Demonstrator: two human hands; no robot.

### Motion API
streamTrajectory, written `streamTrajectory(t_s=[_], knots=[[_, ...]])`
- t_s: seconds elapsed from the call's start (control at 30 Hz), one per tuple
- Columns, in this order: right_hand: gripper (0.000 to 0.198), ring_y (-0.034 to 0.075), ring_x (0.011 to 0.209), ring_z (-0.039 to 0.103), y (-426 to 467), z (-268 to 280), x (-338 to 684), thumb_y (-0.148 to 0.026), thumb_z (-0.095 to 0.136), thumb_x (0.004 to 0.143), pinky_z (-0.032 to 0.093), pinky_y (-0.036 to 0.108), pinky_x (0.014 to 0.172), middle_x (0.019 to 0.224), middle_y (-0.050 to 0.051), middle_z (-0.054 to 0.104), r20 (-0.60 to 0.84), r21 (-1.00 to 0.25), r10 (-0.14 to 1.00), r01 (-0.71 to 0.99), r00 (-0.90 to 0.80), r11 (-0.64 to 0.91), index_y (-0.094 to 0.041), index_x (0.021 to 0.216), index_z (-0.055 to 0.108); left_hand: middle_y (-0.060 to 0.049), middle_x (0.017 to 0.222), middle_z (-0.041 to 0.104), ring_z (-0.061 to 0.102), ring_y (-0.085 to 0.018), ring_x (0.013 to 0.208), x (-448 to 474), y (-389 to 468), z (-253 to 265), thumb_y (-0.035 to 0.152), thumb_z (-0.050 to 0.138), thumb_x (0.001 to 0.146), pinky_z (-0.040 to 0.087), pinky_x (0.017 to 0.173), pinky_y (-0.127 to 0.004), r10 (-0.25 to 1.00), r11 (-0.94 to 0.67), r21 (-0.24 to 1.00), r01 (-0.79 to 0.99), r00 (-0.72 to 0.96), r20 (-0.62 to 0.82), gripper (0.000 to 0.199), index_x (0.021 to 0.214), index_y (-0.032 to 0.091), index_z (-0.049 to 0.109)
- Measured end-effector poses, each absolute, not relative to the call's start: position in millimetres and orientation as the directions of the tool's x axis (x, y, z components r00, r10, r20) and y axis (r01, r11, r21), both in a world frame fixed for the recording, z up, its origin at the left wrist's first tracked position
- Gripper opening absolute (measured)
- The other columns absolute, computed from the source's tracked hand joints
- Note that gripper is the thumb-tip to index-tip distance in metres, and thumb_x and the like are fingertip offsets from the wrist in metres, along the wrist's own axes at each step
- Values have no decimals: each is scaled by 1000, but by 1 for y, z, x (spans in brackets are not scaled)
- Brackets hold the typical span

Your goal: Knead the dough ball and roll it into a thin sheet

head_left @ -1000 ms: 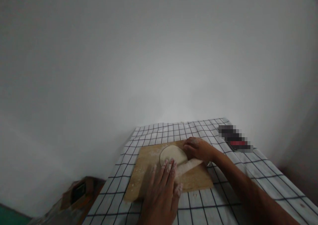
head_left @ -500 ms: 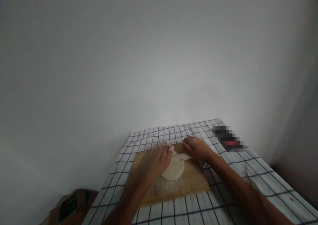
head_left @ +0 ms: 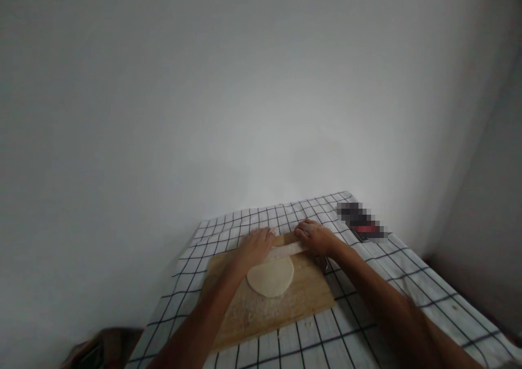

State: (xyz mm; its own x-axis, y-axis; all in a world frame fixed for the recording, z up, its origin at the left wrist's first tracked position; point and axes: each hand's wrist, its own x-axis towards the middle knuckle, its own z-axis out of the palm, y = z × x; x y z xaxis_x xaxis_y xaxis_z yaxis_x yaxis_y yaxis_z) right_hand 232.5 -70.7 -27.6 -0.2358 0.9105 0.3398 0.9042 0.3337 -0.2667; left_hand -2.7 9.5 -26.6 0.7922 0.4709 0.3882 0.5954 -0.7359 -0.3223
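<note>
A pale, floury rolling pin (head_left: 286, 250) lies crosswise over the far part of a flat, round sheet of dough (head_left: 271, 280). My left hand (head_left: 256, 245) is curled over the pin's left part, its fingers partly hidden behind the knuckles. At the other end, my right hand (head_left: 317, 237) is closed around the pin. Under the dough is a wooden board (head_left: 304, 298), dusted with flour on its near side. White flour shows on the fingers of my left hand.
A white cloth with dark grid lines (head_left: 326, 347) covers the table, which stands against a plain wall. On the right lies a blurred dark and red object (head_left: 362, 225). A brown box-like object (head_left: 100, 350) is low at the left, beyond the table edge.
The pin and both hands have moved toward the far side of the dough, uncovering more of it. My left fingers, stretched out before, now curl over the pin. The view has shifted slightly.
</note>
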Motion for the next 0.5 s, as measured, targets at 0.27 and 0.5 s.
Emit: streamTrajectory(t_s=[0.27, 0.5], knots=[[21, 28, 123, 53, -57, -41, 244, -11, 58, 86, 44, 40, 103, 127, 19, 62, 291, -244, 879, 859, -379, 451, -9, 103, 70, -13, 139, 58, 53, -33, 129, -7, -36, -15, 19, 40, 99, 50, 97, -53, 538, -719, -352, 599, 801, 262, 34, 124, 21, 62], [36, 28, 117, 61, -59, -44, 249, -10, 62, 79, 49, 35, 96, 123, 18, 66, 249, -339, 897, 834, -367, 435, -10, 115, 67, -16, 142, 55, 50, -34, 132, 0, -63, -12, 30, 31, 102, 43, 103, -60, 626, -651, -259, 713, 698, 347, 43, 133, 16, 57]])
